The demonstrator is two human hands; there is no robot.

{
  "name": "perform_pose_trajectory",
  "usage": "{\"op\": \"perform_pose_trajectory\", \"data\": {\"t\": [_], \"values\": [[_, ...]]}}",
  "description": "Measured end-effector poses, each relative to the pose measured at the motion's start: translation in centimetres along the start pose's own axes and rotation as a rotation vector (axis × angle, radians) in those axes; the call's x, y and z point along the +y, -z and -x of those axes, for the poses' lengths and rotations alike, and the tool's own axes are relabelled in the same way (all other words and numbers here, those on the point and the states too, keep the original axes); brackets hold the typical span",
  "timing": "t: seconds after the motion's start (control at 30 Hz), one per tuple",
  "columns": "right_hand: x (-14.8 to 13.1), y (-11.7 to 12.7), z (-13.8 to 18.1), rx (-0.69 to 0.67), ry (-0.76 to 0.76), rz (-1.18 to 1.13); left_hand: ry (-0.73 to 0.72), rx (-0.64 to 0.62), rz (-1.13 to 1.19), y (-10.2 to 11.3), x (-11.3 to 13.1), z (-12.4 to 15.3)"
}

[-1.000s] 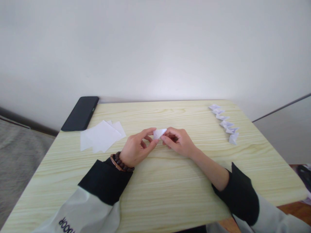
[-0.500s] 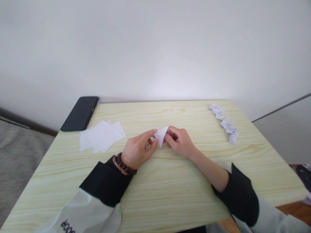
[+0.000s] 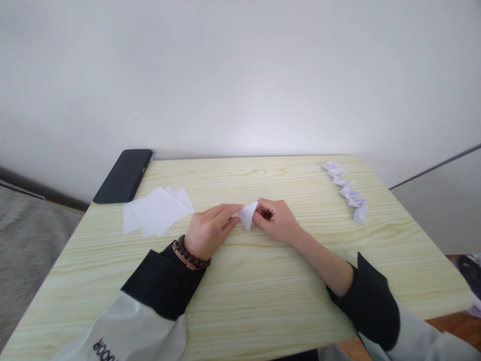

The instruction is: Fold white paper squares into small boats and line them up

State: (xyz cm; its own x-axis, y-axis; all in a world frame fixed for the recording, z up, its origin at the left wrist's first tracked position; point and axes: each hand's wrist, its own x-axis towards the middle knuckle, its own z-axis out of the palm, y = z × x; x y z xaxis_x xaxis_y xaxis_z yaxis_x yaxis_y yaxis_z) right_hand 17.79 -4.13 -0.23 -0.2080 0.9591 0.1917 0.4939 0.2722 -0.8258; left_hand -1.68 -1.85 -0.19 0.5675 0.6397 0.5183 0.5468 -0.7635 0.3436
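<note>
A small folded white paper (image 3: 248, 215) with a point facing down is held between my two hands, just above the middle of the table. My left hand (image 3: 211, 229), with a dark beaded bracelet at the wrist, pinches its left corner between thumb and fingers. On the other side, the thumb and curled fingers of my right hand (image 3: 277, 219) grip the right edge. Part of the paper is hidden behind the fingertips. Several white paper sheets (image 3: 160, 213) lie overlapping to the left of my left hand.
Several folded white paper pieces (image 3: 349, 192) stand in a slanting row on the right of the wood-patterned table (image 3: 263, 296). A black phone or tablet (image 3: 124, 176) lies at the far left corner. Behind the table rises a white wall (image 3: 240, 75).
The fingers of my left hand have drawn together and straightened at the paper's left corner. The folded paper has shifted slightly down and left. My right hand has barely moved.
</note>
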Motion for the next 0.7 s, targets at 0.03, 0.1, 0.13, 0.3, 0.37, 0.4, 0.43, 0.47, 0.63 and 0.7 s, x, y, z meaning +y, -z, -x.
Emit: {"op": "perform_pose_trajectory", "data": {"t": [0.03,0.1,0.13,0.3,0.37,0.4,0.43,0.47,0.63,0.7], "values": [[-0.01,0.02,-0.02,-0.003,0.008,0.022,-0.029,0.011,-0.013,0.05,0.05,-0.03],[0.01,0.05,-0.04,-0.022,0.026,0.066,-0.085,0.034,-0.025,0.17,0.18,-0.11],[0.04,0.05,-0.05,-0.034,0.035,0.083,-0.106,0.044,-0.026,0.22,0.25,-0.15],[0.01,-0.06,0.01,-0.054,0.039,0.127,-0.171,0.043,-0.024,0.42,0.41,-0.33],[-0.13,-0.15,0.05,-0.039,0.025,0.128,-0.188,0.041,-0.03,0.46,0.39,-0.33],[-0.22,-0.19,0.06,-0.032,0.018,0.125,-0.196,0.038,-0.034,0.48,0.37,-0.32],[-0.3,-0.22,0.07,-0.025,0.01,0.121,-0.203,0.033,-0.04,0.49,0.36,-0.31],[-0.37,-0.24,0.07,-0.024,0.003,0.118,-0.209,0.03,-0.044,0.51,0.34,-0.3],[-0.41,-0.21,0.05,-0.032,-0.003,0.053,-0.224,0.057,-0.069,0.44,0.26,-0.36],[-0.3,-0.16,0.08,-0.028,0.007,-0.036,-0.233,0.082,-0.066,0.31,0.19,-0.38]]}}
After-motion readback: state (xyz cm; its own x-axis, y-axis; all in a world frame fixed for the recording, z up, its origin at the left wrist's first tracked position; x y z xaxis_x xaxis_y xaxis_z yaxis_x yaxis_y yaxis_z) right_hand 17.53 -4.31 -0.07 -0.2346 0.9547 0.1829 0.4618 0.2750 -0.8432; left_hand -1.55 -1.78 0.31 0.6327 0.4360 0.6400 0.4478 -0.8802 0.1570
